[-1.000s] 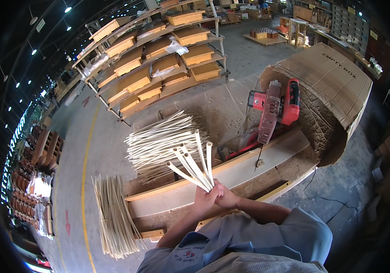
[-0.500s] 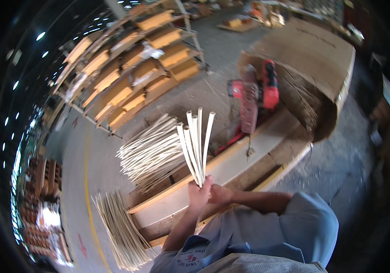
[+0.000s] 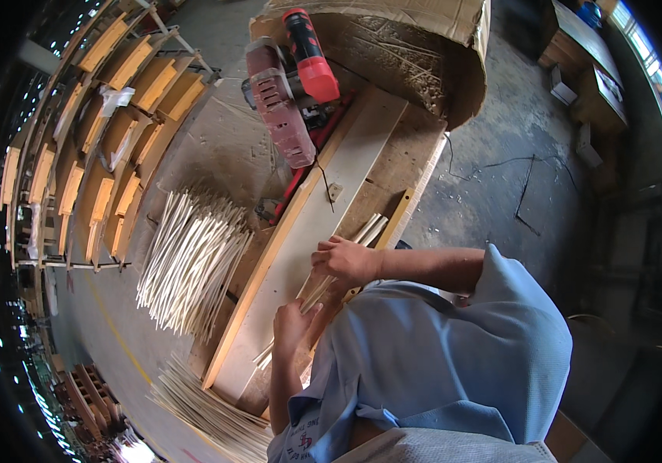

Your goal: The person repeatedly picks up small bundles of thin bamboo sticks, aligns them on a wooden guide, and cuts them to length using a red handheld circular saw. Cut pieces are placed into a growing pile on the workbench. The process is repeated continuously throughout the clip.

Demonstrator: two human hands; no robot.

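Note:
A small bundle of thin pale wooden sticks (image 3: pixel 372 229) lies low over the near side of the workbench (image 3: pixel 300 220), slanting from lower left to upper right. My right hand (image 3: pixel 346 261) closes over the bundle from above, fingers bent, near its upper end. Farther down, my left hand (image 3: pixel 291 324) wraps round the same sticks, with the thumb pointing toward the right hand. Stick ends show beyond both hands; the part within each grip is hidden. A large pile of similar sticks (image 3: pixel 192 262) rests left of the bench.
Another heap of sticks (image 3: pixel 207 417) lies at the bench's lower-left end. A red power saw (image 3: pixel 288 100) stands at the far end, before a big open cardboard box (image 3: pixel 393 54). A rack with wooden parts (image 3: pixel 107 139) is at far left. A cable (image 3: pixel 531 189) crosses the floor at right.
The sticks, upright and fanned out in front of me before, now lie slanted low over the bench. My hands have moved apart along them. The view has turned toward the right.

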